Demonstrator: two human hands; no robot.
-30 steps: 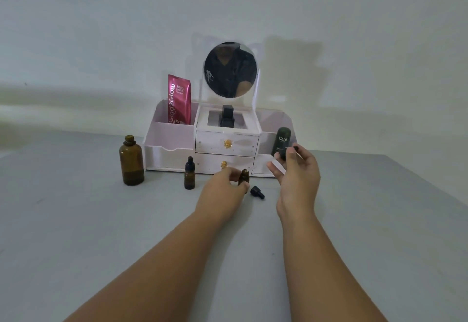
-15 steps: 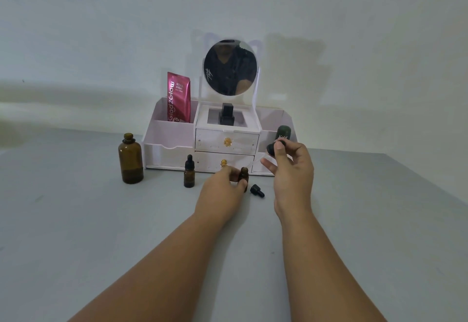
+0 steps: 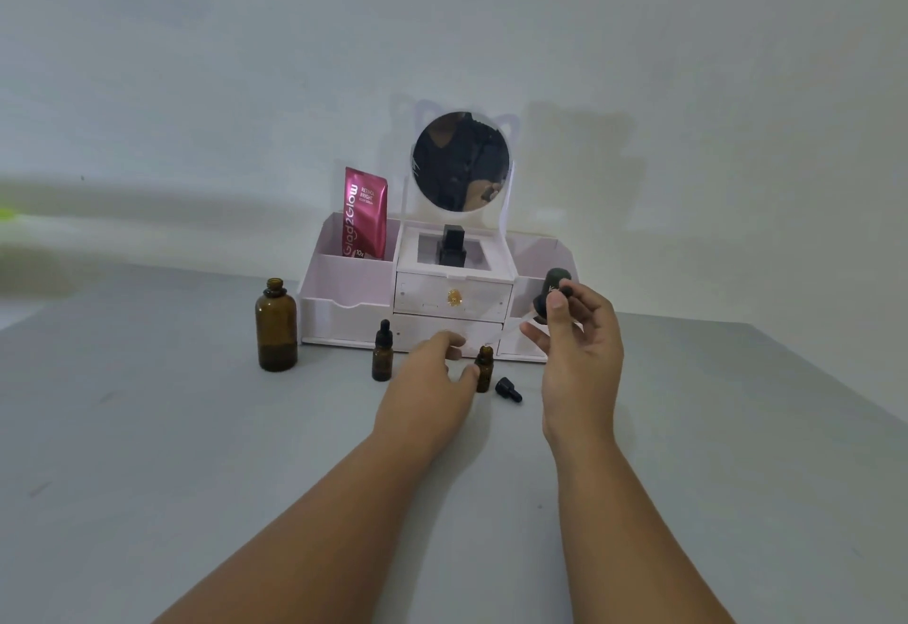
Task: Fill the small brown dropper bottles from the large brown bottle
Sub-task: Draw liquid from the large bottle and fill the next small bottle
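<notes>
Now my right grip (image 3: 582, 353) pinches the dropper (image 3: 564, 290) by its bulb. My left grip (image 3: 427, 383) lies slack, thumb against the open small dropper bottle (image 3: 484, 368). It looks light, tippy glass; hold it low around the body.

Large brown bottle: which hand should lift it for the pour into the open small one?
Left, probably. The left hand is on the same side as the large brown bottle, with its thumb against the open small bottle. The right hand pinches a dropper and is farther away.
</notes>
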